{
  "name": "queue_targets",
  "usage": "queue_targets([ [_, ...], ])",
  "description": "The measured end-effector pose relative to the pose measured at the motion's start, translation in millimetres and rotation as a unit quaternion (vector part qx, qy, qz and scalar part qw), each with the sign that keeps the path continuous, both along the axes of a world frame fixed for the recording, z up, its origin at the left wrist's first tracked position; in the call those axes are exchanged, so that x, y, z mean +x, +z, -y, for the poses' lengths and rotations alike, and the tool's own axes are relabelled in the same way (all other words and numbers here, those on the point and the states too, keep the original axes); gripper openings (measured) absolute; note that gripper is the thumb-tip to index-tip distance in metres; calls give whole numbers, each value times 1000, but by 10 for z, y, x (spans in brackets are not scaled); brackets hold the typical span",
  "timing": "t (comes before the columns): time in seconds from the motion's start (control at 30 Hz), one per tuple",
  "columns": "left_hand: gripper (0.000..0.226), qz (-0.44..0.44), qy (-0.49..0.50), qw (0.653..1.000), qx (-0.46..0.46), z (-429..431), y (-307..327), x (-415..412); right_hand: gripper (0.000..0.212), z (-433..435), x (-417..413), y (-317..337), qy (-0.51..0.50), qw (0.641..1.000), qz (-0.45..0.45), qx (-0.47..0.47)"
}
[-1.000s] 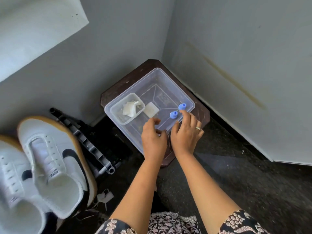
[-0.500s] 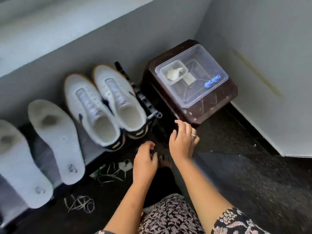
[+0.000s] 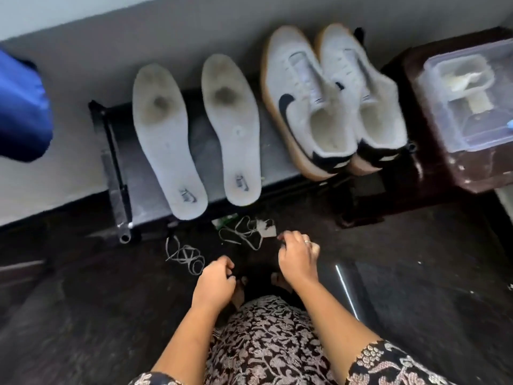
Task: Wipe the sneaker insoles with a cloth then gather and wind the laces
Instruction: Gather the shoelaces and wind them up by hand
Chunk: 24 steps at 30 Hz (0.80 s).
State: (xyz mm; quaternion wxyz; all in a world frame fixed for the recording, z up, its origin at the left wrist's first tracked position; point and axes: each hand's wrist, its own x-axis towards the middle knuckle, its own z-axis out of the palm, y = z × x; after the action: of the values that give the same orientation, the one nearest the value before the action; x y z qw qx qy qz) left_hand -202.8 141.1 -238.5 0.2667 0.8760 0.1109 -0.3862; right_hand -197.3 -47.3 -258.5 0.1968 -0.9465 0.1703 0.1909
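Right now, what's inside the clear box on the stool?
A small tub holding a crumpled whitish cloth, plus a pale flat piece beside it. The clear box is cut off at the right.
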Motion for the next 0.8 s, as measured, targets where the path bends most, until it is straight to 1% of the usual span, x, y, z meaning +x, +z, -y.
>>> queue_targets([
  [0.1,20,-13,23,1000,-6,-127,-417,-6,32,-114,25,-452,68,994,-82,26],
  [0.17,19,-18,23,999,-13,-165,-734,-2,34,-179,26,-830,121,981,-152,28],
  [0.27,19,-21,31,999,-26,-183,-1198,17,37,-265,-16,-1419,177,963,-202,28],
  [0.37,20,-4,45,998,-45,-212,-1646,0,39,-363,-31,-1985,243,949,-200,-7],
  [0.43,19,-11,46,997,-56,-259,-1920,-19,38,-425,9,-2302,295,935,-193,-37],
  [0.47,19,-18,34,998,-55,-302,-2064,-35,38,-468,42,-2452,316,927,-194,-50],
  [0.53,30,-34,-14,998,-51,-404,-2349,-60,40,-555,154,-2741,350,911,-202,-82],
  [0.57,31,-40,-39,998,-43,-456,-2460,-78,42,-595,215,-2860,361,904,-206,-96],
  [0.63,22,-42,-79,996,-25,-547,-2625,-96,42,-677,318,-3107,387,893,-200,-112],
  [0.7,15,-32,-90,995,-12,-613,-2743,-101,40,-699,386,-3333,422,881,-177,-119],
  [0.8,20,-29,-74,997,8,-697,-2908,-135,35,-664,400,-3626,432,875,-162,-144],
])
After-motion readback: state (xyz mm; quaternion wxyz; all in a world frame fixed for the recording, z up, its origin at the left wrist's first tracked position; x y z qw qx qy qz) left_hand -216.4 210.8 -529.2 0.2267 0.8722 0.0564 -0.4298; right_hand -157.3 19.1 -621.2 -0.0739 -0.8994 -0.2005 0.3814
